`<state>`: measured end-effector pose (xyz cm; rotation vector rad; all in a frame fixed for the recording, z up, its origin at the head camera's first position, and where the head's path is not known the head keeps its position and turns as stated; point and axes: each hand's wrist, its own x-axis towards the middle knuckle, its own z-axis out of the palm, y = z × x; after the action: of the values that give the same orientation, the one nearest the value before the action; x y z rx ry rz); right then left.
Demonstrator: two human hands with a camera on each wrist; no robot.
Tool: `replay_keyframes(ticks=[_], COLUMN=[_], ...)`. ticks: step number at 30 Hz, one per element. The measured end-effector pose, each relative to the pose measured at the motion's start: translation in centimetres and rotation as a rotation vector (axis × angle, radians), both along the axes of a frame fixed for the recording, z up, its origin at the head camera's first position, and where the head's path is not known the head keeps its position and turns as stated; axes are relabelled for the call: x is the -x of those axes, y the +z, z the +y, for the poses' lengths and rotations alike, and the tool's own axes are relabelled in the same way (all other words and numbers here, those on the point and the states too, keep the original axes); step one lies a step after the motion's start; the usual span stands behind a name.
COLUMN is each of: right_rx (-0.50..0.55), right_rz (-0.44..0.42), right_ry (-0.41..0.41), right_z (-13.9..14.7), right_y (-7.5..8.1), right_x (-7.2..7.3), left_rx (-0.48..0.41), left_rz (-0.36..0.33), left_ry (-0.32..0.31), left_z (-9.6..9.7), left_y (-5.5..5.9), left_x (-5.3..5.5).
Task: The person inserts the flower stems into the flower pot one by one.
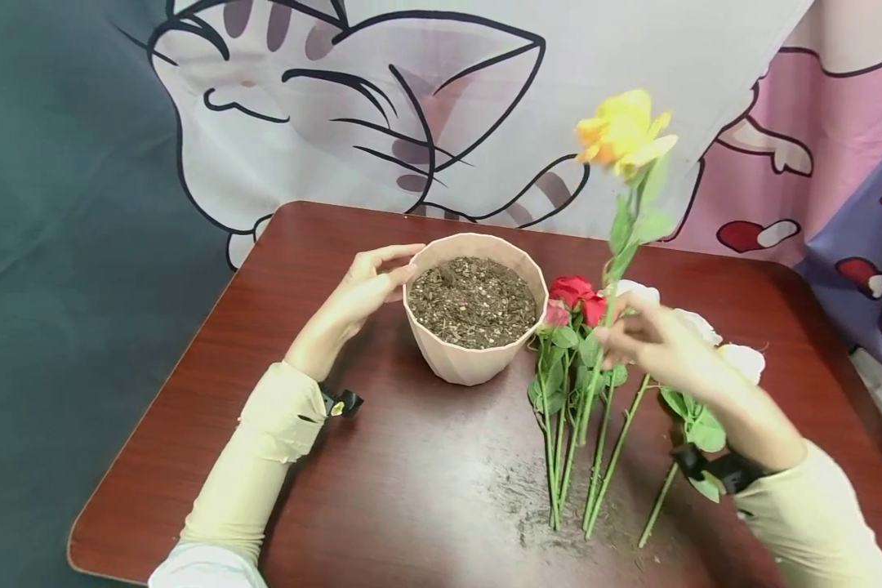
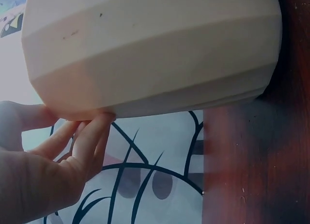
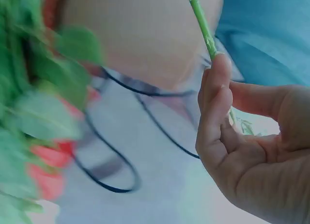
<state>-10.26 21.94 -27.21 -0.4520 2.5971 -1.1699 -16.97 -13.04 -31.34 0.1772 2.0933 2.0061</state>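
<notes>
A pale pink faceted flowerpot (image 1: 448, 363) stands upright on the table, filled with dark soil (image 1: 474, 302). My left hand (image 1: 356, 290) rests at its left side, fingertips touching near the rim; in the left wrist view the left hand (image 2: 58, 161) has its fingers against the outer wall. My right hand (image 1: 661, 339) pinches the green stem of a yellow rose (image 1: 625, 135), whose bloom stands high above the table, right of the pot. In the right wrist view that stem (image 3: 201, 23) runs between thumb and fingers.
Right of the pot lie red roses (image 1: 573, 290), a pink rose (image 1: 554, 314) and several white roses (image 1: 742, 362), stems toward me. Crumbs of soil (image 1: 529, 506) are scattered on the brown table (image 1: 382, 490). A cartoon cat cloth (image 1: 485, 65) hangs behind the table.
</notes>
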Motion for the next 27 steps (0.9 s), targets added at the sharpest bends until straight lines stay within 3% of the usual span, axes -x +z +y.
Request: replay_keyframes(ticks=[5, 9, 11, 15, 18, 22, 24, 27], right_rx=[-0.025, 0.053, 0.125, 0.423, 0.459, 0.279, 0.277, 0.268], right_rz=[0.135, 0.226, 0.262, 0.263, 0.289, 0.431, 0.494, 0.563], right_ry=[-0.074, -0.135, -0.165, -0.16, -0.103, 0.021, 0.096, 0.139], right_z=[0.3, -0.1, -0.6, -2.1, -3.8, -6.3, -7.3, -8.4], right_y=[3.6, 5.6, 6.5, 7.4, 7.0, 4.8, 3.5, 2.0], right_x=[1.5, 2.5, 3.1, 4.7, 6.0, 7.5, 8.2, 9.1], left_rx=[0.009, 0.021, 0.018, -0.005, -0.011, -0.002, -0.005, -0.005], left_rz=[-0.005, -0.012, -0.014, -0.022, -0.026, -0.036, -0.041, -0.052], left_ry=[0.005, 0.008, 0.013, 0.029, 0.036, 0.036, 0.03, 0.029], left_z=[0.3, 0.1, 0.0, -0.1, -0.2, -0.2, -0.1, 0.1], left_y=[0.1, 0.3, 0.3, 0.4, 0.4, 0.4, 0.4, 0.5], left_x=[-0.1, -0.1, -0.2, -0.3, -0.4, -0.4, -0.3, -0.2])
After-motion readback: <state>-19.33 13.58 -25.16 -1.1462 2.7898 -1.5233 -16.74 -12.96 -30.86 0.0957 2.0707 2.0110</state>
